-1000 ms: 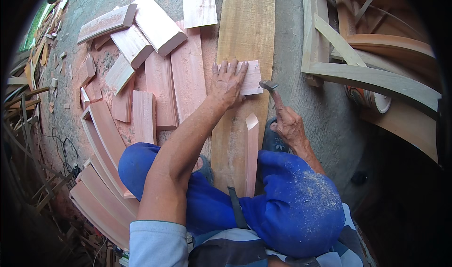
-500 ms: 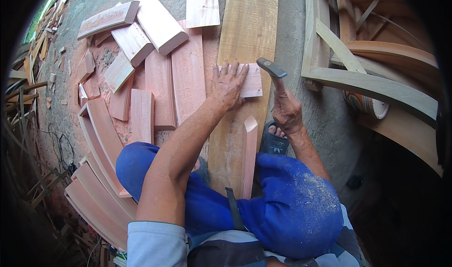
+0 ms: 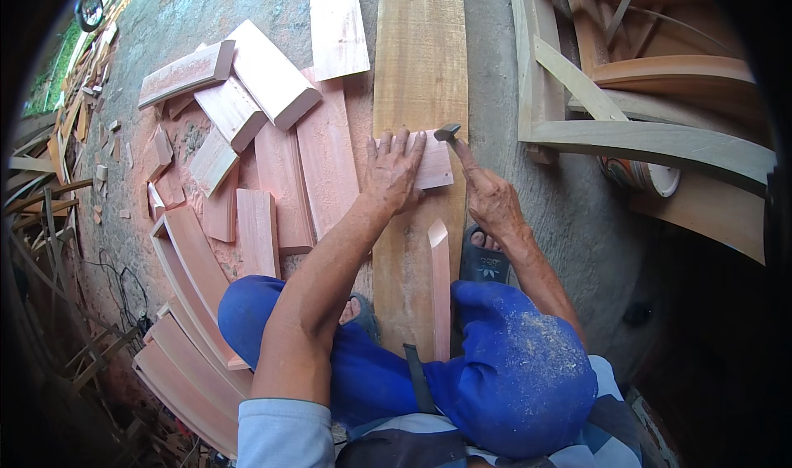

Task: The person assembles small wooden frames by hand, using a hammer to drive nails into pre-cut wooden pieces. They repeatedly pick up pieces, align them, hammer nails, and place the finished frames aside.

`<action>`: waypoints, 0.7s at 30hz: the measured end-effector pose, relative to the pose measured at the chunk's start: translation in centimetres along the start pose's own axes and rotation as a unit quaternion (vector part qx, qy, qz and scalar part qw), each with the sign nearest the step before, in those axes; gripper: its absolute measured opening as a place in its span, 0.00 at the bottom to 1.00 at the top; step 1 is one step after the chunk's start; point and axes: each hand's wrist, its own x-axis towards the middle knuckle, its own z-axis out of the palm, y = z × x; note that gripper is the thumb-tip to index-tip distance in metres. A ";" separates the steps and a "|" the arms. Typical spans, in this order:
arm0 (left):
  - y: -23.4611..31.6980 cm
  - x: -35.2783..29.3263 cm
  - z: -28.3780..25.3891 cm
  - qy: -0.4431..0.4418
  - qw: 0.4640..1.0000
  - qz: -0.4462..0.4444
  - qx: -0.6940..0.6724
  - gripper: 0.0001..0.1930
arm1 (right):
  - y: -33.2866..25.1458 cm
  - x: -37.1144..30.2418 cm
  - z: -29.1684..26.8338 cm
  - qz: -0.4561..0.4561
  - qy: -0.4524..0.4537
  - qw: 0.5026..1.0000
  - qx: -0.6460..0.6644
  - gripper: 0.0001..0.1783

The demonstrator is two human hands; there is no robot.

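Observation:
My left hand (image 3: 393, 171) lies spread over a short pale pink wood block (image 3: 435, 164), pressing it down on a long flat plank (image 3: 419, 64). In my right hand (image 3: 493, 200) is a hammer (image 3: 448, 132), its handle mostly hidden by my fingers. The dark metal head is at the block's upper right corner; whether it touches the wood I cannot tell. A slim wood strip (image 3: 440, 286) with a slanted end rests on the plank nearer to me, beside my right knee.
Several cut wood blocks (image 3: 276, 76) are piled at the left amid pinkish sawdust. Curved wood pieces (image 3: 198, 262) lie by my left knee. A wooden frame (image 3: 652, 142) with curved rails stands at the right, a round container (image 3: 656, 177) under it. Scrap wood (image 3: 49, 179) lines the far left.
My right hand has swung the hammer down and left, from raised beside the plank to the block's corner. My left hand stays on the block. The whole view has shifted slightly.

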 end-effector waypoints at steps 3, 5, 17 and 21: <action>-0.6 -0.8 1.3 0.033 0.999 -0.002 0.012 0.63 | -2.3 -0.5 -1.4 -0.065 0.156 0.983 0.072 0.41; -0.4 -0.4 0.5 0.037 0.999 -0.002 0.026 0.63 | -2.7 -1.1 -2.8 -0.091 0.244 0.959 0.112 0.39; -1.5 5.1 -11.0 -0.129 0.988 0.045 0.069 0.28 | 0.2 -4.5 0.0 0.194 0.188 0.892 0.363 0.30; -1.4 5.9 -9.4 -0.014 0.999 -0.031 0.027 0.25 | -0.1 -4.0 -0.1 0.180 0.137 0.891 0.394 0.31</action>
